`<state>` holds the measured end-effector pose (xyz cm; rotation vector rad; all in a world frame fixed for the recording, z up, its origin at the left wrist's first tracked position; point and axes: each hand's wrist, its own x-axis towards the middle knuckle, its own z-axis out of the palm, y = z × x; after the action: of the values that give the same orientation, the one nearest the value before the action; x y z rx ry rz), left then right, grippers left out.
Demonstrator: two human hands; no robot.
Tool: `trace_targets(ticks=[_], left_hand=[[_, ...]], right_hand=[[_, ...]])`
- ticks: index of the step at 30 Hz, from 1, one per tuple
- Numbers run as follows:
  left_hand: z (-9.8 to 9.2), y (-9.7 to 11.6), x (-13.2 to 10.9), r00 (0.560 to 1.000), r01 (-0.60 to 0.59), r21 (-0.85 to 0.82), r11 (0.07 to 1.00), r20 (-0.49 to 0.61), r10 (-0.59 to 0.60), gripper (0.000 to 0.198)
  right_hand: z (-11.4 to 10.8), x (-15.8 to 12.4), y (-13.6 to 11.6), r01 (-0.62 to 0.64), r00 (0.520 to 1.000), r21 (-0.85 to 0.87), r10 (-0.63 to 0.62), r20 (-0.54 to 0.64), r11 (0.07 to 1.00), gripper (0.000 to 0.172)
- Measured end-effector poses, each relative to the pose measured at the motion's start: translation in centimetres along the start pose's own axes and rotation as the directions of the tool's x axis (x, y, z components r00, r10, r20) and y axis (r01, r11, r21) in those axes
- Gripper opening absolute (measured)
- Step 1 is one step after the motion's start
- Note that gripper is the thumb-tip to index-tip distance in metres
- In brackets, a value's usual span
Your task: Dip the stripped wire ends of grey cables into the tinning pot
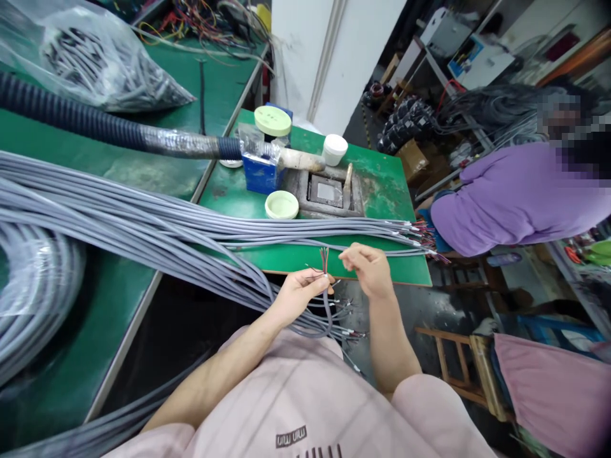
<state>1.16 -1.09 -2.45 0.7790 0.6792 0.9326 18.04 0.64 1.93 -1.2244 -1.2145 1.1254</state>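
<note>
My left hand (301, 291) pinches the end of a grey cable (328, 313), and thin red and dark wires (324, 257) fan upward from its stripped end. To the right of those wires, apart from them, is my right hand (366, 266), with its fingers curled together; whether anything small is between them cannot be made out. A bundle of grey cables (286, 226) runs across the green table (401, 270), its stripped ends at the right edge. More cable ends hang below my left hand.
Behind the cables are a square metal pot (327, 192), a green-rimmed tub (281, 205), a white tub (335, 149) and a blue box (261, 173) with a black hose (186, 141). A person in purple (515, 194) is at the right, near a wooden chair (453, 359).
</note>
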Motion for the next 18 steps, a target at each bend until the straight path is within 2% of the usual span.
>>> trace_targets(ticks=[3,10,14,18], left_hand=[[0.1,0.2,0.0,1.000,0.018,-0.022,1.000,0.023,-0.018,0.035],[0.2,0.8,-0.4,0.992,0.101,-0.007,0.995,0.081,-0.100,0.040],[-0.1,0.4,-0.4,0.985,0.123,-0.043,0.991,0.125,-0.117,0.040],[-0.5,0.0,-0.2,0.989,0.120,-0.109,0.987,0.096,-0.110,0.040]], right_hand=[[0.1,-0.2,0.7,-0.107,0.975,-0.041,0.113,0.190,0.993,0.017],[1.8,1.0,0.8,-0.149,0.934,0.120,0.100,0.342,0.981,0.022],[2.5,1.2,0.9,-0.132,0.940,0.200,0.059,0.335,0.971,0.017],[3.2,1.1,1.5,-0.043,0.977,0.279,-0.018,0.213,0.959,0.015]])
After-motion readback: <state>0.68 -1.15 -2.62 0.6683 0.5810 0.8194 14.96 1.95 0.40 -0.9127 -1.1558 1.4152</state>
